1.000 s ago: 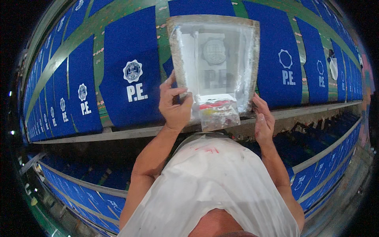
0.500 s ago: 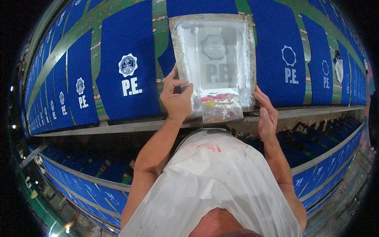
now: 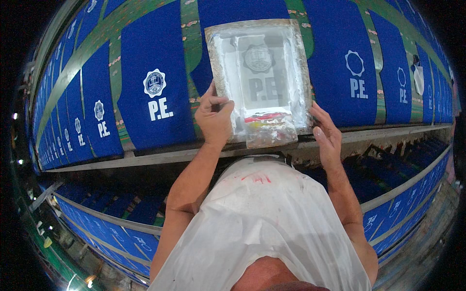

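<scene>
In front of me lies a screen-printing frame, its border smeared with white ink and its mesh showing a grey seal above lettering. My left hand is closed on the frame's left edge, thumb and fingers bent together. Against the right edge rests my right hand, with fingers stretched along it and thumb apart. At the frame's near end sits a squeegee-like paddle streaked with white, red and yellow; neither hand touches it. Beneath the frame is a blue fabric panel, mostly covered.
Rows of blue fabric panels lie on a long green table. The panel to the left carries a detailed white seal; the panel to the right has only its outline and lettering. A table rail runs before me, with lower racks of panels behind.
The frame and both hands appear slightly farther left, and the frame's angle has shifted a little. The whole view has moved slightly too. Both hands keep the same hold.
</scene>
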A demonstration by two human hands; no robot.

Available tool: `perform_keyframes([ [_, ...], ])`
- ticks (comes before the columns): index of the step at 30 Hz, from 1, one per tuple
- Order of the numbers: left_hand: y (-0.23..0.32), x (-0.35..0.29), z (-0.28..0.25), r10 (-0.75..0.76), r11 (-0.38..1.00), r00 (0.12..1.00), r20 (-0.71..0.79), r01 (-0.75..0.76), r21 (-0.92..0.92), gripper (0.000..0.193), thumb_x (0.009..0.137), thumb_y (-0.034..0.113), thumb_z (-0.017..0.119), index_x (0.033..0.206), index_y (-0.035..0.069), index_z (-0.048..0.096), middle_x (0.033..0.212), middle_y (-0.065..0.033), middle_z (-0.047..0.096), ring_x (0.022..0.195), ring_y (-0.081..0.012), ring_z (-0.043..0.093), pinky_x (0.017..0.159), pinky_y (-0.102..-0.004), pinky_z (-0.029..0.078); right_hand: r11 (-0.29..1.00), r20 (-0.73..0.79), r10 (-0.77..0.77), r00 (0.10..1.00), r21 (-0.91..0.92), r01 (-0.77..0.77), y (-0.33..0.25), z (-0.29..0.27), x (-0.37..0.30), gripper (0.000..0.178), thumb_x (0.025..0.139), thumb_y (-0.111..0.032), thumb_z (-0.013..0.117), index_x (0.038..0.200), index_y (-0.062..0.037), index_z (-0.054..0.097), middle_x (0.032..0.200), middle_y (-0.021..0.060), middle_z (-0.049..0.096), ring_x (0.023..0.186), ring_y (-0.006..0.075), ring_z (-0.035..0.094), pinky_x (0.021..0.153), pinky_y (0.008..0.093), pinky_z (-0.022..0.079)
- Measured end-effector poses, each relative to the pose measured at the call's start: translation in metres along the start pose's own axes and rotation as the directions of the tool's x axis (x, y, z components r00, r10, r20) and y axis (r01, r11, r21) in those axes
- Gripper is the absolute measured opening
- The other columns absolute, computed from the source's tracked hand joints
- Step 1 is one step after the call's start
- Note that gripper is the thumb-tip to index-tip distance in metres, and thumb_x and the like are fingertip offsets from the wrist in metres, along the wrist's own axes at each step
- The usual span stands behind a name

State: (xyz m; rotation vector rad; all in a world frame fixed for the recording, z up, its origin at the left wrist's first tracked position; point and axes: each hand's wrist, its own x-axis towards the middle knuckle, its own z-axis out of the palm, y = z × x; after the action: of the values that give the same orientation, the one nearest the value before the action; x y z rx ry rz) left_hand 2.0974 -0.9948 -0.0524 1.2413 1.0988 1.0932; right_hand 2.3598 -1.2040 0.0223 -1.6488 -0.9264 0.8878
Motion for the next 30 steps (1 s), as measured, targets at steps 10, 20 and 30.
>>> perform_keyframes([
  [10, -0.011, 0.003, -0.007, 0.057, 0.997, 0.998, 0.008, -0.058, 0.055, 0.013, 0.084, -0.008, 0.083, 0.089, 0.002, 0.076, 0.163, -0.0354, 0.062, 0.146, -0.0320, 0.068, 0.118, -0.0391, 0.052, 0.524, 0.517, -0.379, 0.767, -0.564, 0.639, -0.049, 0.051, 0.013, 0.048, 0.093, -0.013, 0.075, 0.140, -0.0045, 0.074, 0.148, 0.0162, 0.070, 0.139, 0.0394, 0.066, 0.114, 0.0531, 0.055],
  [20, -0.014, 0.009, -0.012, 0.172, 0.965, 0.982, 0.078, -0.184, 0.185, 0.047, 0.081, -0.001, 0.084, 0.128, 0.000, 0.080, 0.150, -0.0233, 0.072, 0.137, -0.0357, 0.069, 0.118, -0.0447, 0.054, 0.608, 0.512, -0.231, 0.828, -0.588, 0.533, -0.092, 0.059, 0.049, 0.047, 0.083, 0.001, 0.075, 0.130, -0.0042, 0.076, 0.128, 0.0156, 0.078, 0.121, 0.0393, 0.073, 0.106, 0.0513, 0.059],
  [30, 0.051, 0.025, -0.024, 0.369, 0.450, 0.792, 0.486, -0.610, 0.653, 0.055, 0.096, 0.023, 0.080, 0.144, -0.003, 0.074, 0.153, -0.0220, 0.068, 0.142, -0.0393, 0.062, 0.124, -0.0559, 0.046, 0.523, 0.408, -0.374, 0.833, -0.649, 0.553, -0.067, 0.068, 0.000, 0.056, 0.084, 0.012, 0.069, 0.136, -0.0062, 0.077, 0.133, 0.0123, 0.079, 0.127, 0.0374, 0.074, 0.111, 0.0484, 0.058],
])
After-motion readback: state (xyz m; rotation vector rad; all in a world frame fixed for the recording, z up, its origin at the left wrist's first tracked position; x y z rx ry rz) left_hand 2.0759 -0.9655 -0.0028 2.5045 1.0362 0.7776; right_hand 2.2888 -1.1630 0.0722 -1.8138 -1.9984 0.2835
